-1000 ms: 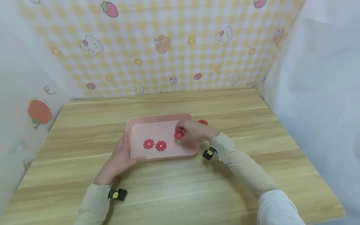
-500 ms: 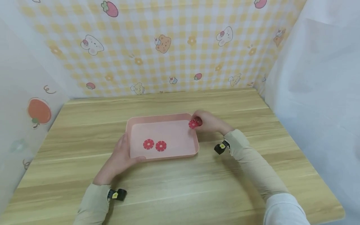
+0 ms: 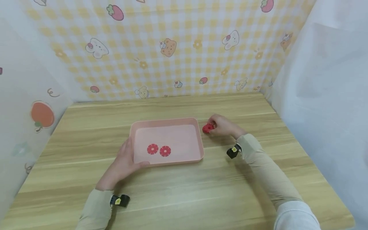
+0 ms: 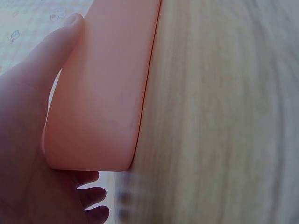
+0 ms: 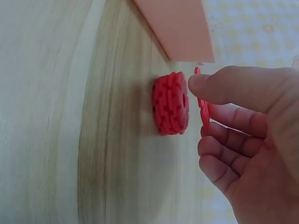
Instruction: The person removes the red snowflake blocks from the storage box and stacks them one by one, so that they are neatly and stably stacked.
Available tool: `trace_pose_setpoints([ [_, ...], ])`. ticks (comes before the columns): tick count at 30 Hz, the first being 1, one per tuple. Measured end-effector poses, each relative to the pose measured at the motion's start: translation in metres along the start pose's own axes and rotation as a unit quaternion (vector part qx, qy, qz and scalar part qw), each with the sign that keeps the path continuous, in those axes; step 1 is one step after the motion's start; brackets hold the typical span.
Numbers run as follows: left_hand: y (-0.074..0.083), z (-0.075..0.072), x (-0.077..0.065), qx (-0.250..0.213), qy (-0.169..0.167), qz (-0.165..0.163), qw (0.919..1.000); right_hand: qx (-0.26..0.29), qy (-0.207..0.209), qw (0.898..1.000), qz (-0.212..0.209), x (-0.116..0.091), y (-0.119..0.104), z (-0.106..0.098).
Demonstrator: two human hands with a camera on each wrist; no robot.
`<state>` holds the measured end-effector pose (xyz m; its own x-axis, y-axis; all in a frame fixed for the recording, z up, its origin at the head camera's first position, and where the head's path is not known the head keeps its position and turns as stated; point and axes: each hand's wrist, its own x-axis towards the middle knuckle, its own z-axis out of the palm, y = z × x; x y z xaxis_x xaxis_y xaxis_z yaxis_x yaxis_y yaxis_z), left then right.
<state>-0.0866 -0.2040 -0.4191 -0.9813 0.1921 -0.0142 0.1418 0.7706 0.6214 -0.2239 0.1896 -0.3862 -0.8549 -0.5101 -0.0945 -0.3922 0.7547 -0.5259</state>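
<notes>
My right hand pinches a thin red notched plastic disc between thumb and fingers. Just beneath it, a stack of matching red discs stands on the table, with a small gap between in the right wrist view. Left of the stack lies a shallow pink tray. Two red discs, one left and one right, lie flat and apart on its floor. At the tray's near left corner rests my left hand, thumb stretched along the front rim and fingers along the left side.
The tray and stack share a wood-grain table. A yellow checked cloth hangs behind it, and white sheeting stands at the right. Each wrist wears a small black camera, such as the right one.
My right hand has carried the pinched disc from inside the tray, over its right wall, to above the stack. My left hand stays at the tray's corner.
</notes>
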Motion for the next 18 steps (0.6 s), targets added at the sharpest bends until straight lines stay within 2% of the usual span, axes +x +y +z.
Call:
trace_pose_setpoints([
  [10, -0.0024, 0.0017, -0.0023, -0.004, 0.002, 0.004, 1.0, -0.01, -0.01, 1.0, 0.007, 0.0044, 0.0033, 0.0063],
  [18, -0.0038, 0.0016, -0.0007, 0.001, 0.0, -0.001, 1.0, -0.022, -0.006, 1.0, -0.007, 0.0046, 0.0, 0.0027],
])
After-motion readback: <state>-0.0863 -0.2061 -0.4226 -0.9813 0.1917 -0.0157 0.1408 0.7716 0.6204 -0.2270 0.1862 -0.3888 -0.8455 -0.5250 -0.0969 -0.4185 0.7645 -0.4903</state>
